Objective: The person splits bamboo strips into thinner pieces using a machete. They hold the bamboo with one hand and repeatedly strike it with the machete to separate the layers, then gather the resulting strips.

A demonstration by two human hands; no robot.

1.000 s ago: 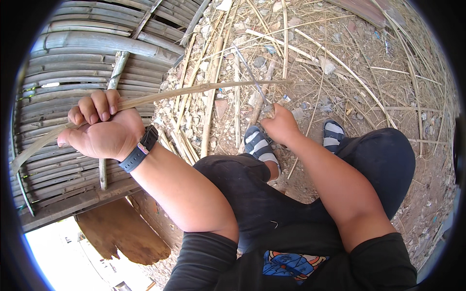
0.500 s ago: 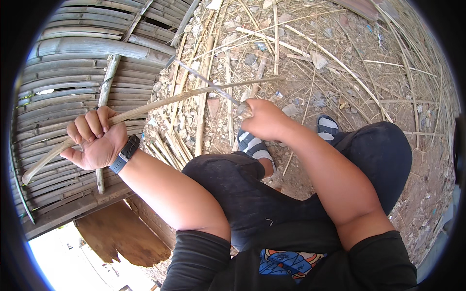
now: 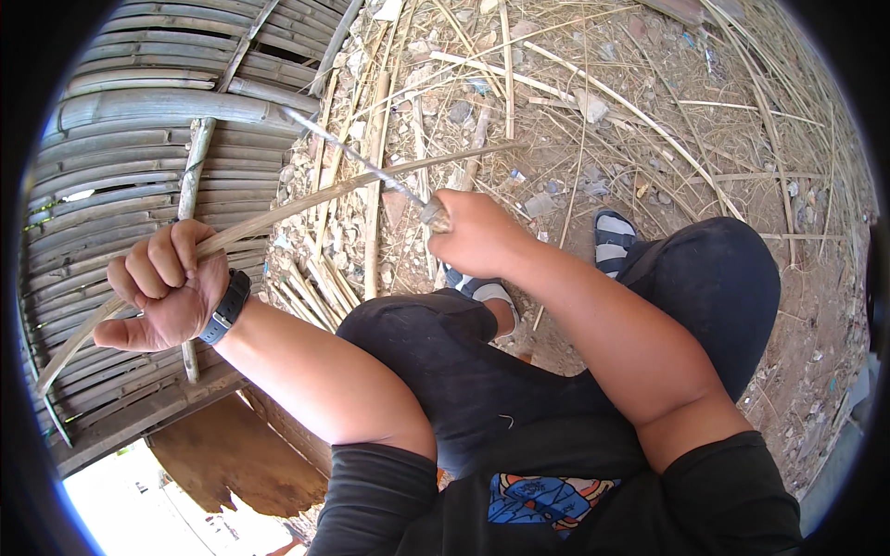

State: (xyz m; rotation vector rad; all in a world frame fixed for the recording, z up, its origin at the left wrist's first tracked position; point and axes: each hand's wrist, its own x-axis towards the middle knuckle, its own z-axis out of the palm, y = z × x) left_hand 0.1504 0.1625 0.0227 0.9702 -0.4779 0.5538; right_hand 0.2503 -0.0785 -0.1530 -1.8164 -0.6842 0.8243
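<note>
My left hand (image 3: 165, 295), with a black watch on the wrist, is clenched around a long thin bamboo strip (image 3: 324, 195) that runs from lower left up to the right. My right hand (image 3: 473, 232) grips the handle of a long knife (image 3: 357, 159); its narrow blade points up and to the left and crosses the strip near the middle. Both hands are held above my bent knees in dark trousers (image 3: 705, 287).
A wall of split bamboo slats (image 3: 120, 139) curves along the left. Dry bamboo strips, sticks and stones (image 3: 593, 102) litter the dirt ahead. My striped sandals (image 3: 612, 243) rest on the ground. A brown board (image 3: 232, 454) lies at lower left.
My right hand rose from the ground by my foot and now holds the knife against the strip. My left hand dropped lower and left with the strip.
</note>
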